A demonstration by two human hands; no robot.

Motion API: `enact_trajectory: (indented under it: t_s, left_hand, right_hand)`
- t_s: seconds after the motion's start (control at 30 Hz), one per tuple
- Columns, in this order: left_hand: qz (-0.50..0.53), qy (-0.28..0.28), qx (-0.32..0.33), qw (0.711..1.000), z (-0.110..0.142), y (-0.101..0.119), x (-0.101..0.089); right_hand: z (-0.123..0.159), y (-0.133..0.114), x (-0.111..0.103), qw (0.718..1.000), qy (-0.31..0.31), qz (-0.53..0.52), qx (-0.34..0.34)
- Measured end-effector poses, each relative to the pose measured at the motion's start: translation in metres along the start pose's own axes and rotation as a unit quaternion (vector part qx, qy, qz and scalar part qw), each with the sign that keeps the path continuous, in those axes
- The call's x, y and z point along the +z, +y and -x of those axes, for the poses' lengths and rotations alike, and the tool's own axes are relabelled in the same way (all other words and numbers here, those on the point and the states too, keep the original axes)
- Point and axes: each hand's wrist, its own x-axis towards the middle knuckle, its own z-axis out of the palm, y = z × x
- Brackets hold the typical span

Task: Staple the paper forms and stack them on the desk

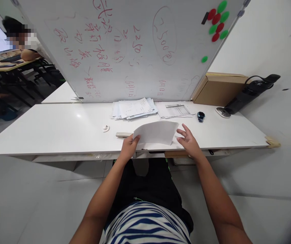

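The sheet (157,132) is seen as smooth, matt paper, and light is reflected by the glossy white table (59,125). The box (219,89) is formed of matt brown cardboard, while smooth, dark plastic is shown by the bottle (246,96).

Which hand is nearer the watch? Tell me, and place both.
Right. The right hand is open on the near side of the watch, slightly left; the left hand is much farther left, gripping the paper.

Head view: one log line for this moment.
left hand: holding white paper | right hand: open, near paper's right edge | paper stack: on desk
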Motion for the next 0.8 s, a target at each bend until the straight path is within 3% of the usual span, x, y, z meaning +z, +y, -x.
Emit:
enact_trajectory:
  t_s: [0.1,0.23,0.33,0.4,0.57,0.8]
  left_hand:
    - [0.013,-0.023,0.017,1.000,-0.001,0.005,0.004]
    - [0.021,-0.062,0.047,0.997,-0.007,0.023,0.002]
    - [0.054,-0.106,0.043,0.992,-0.013,0.037,-0.003]
    - [0.053,-0.102,0.037,0.993,-0.015,0.039,-0.004]
    - [-0.008,-0.074,-0.005,0.997,-0.015,0.026,0.010]
    - [-0.043,-0.081,0.010,0.996,-0.007,0.013,0.022]
  right_hand:
    - [-0.006,-0.009,0.008,0.993,-0.020,-0.118,0.001]
    - [-0.012,-0.023,0.020,0.986,0.024,-0.151,0.063]
    - [-0.011,-0.038,0.021,0.988,0.045,-0.144,0.007]
    - [-0.008,-0.043,0.021,0.990,0.045,-0.130,-0.034]
    - [-0.002,-0.033,0.034,0.996,0.026,-0.042,0.069]
    - [0.012,-0.020,0.046,0.997,0.019,0.000,0.073]
